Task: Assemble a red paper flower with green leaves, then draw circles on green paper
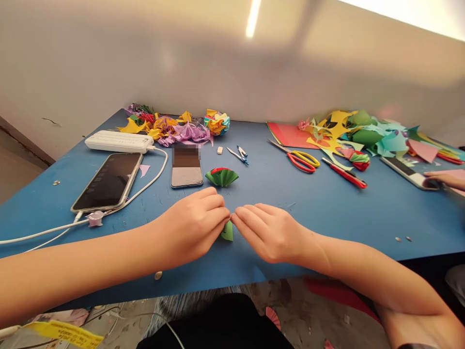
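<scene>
A blue table [327, 203] stands against a plain pale wall [181, 53], its near edge running under both forearms. The left hand [192, 225] and right hand [271, 232] meet at the centre, fingertips pressed together on a small green paper piece [228, 231], which peeks out below them on the tabletop. At 12 o'clock lies a folded green paper fan [222, 177]; at 10 o'clock a phone [108, 182] with a white cable [145, 186] and a power bank [119, 141]. At 2 o'clock lie scissors [301, 160] and a heap of paper scraps [366, 133]. Another person's hand [445, 179] rests at 3 o'clock. Bare blue surface lies open right of the hands. A yellow label [67, 333] at 7 o'clock carries print too small to read.
</scene>
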`<state>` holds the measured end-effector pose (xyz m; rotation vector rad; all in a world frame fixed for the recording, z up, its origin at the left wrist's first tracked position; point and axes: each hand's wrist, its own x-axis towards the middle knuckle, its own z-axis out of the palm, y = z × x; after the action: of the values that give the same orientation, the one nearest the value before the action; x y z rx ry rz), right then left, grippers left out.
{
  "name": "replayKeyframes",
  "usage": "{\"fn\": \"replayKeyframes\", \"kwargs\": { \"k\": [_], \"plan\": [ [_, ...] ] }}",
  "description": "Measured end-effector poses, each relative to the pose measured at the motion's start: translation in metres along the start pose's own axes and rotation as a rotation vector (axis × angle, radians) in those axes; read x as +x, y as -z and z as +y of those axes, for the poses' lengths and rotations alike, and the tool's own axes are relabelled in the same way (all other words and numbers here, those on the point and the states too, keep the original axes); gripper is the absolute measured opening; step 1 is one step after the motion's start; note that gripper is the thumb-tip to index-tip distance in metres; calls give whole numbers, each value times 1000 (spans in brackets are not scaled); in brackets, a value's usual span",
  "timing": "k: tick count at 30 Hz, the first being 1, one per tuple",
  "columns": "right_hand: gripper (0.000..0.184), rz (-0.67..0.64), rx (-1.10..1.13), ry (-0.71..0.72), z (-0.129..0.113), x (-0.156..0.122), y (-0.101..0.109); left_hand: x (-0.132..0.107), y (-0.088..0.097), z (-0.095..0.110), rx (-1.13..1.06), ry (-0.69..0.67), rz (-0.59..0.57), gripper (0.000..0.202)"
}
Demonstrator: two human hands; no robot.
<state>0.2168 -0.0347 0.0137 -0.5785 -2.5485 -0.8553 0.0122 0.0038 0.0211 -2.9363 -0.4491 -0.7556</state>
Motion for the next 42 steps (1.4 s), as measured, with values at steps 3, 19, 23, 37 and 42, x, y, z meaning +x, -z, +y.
{"fn": "replayKeyframes", "kwargs": {
  "k": [3, 19, 23, 37, 42],
  "plan": [
    [14, -40, 51, -75, 1, 0, -1, 0, 2, -2, 162, -186, 66, 17],
    [15, -28, 85, -82, -2, -1, 2, -3, 4, 4, 131, -129, 32, 20],
    [20, -129, 268, -210, 2, -2, -1, -4, 5, 3, 404, -422, 49, 19],
    [9, 22, 280, -317, -4, -1, 1, -1, 3, 11, 294, -256, 156, 22],
    [7, 69, 266, -340, -5, 1, 2, 0, 2, 13, 308, -270, 197, 20]
  ]
}}
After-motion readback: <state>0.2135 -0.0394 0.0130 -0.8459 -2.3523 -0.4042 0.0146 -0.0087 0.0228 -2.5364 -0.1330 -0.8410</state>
